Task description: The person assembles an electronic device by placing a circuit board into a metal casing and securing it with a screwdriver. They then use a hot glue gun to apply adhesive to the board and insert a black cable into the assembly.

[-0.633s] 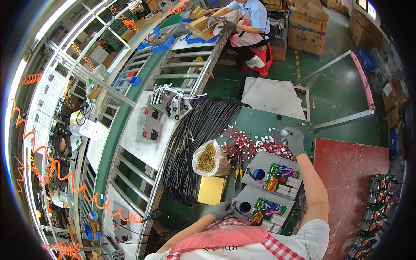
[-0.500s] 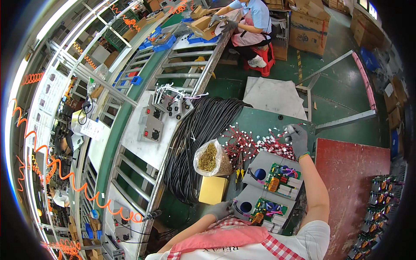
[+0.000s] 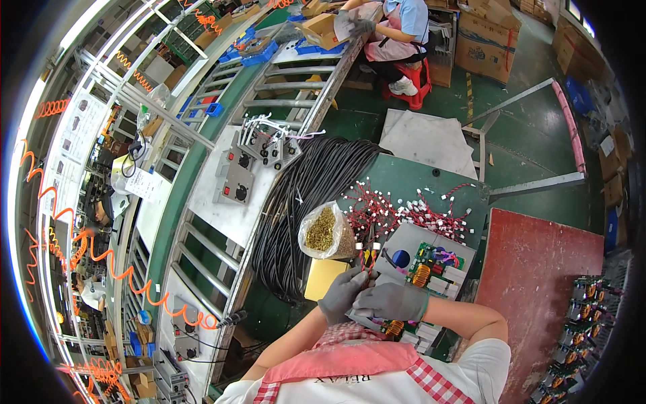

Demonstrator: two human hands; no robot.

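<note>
In grey gloves, my left hand (image 3: 340,296) and my right hand (image 3: 390,301) meet low in front of me. Red wire leads with small white connectors (image 3: 367,259) stick up from the closed fingers of my left hand. My right hand's fingers are curled against the left; what they grip is hidden. Beneath my hands is a grey metal panel with a circuit board (image 3: 427,333), partly covered. Just beyond sits a second panel carrying a green circuit board (image 3: 437,266) with a copper coil. A heap of red wire leads (image 3: 437,219) spreads past it.
A bag of brass-coloured small parts (image 3: 324,232), a yellow box (image 3: 324,279) and coiled black cables (image 3: 289,222) lie to the left. Beyond them runs a roller conveyor (image 3: 214,259) with grey metal units (image 3: 235,176). A co-worker (image 3: 397,34) sits on a red stool at the far end.
My right hand has come back from the wire heap to my left hand. My left hand has risen from the near panel's edge, and red wire leads now show in it.
</note>
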